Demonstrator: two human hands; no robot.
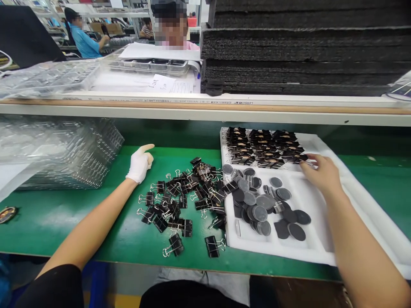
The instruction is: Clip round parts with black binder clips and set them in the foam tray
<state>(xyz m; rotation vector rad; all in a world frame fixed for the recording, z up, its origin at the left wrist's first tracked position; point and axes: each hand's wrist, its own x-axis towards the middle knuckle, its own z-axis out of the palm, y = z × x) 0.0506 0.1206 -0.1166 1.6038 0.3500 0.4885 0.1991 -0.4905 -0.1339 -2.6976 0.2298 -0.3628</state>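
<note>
My left hand (140,164), in a white glove, hovers over or rests on the green table at the left of a loose pile of black binder clips (175,209). One finger points out and the others are loosely bent, with nothing visible in them. At the right, my bare right hand (323,173) pinches a binder clip (301,158) at the end of the front row in the white foam tray (321,252). Several rows of binder clips (263,145) gripping dark pieces stand there. Nearer me in the tray lie loose dark grey discs (257,205).
Stacked clear plastic trays (64,158) stand at the left, with a small round object (8,214) in front. A shelf edge (192,112) crosses above the table, bearing black foam sheets (302,51) and papers (163,83). Co-workers sit beyond.
</note>
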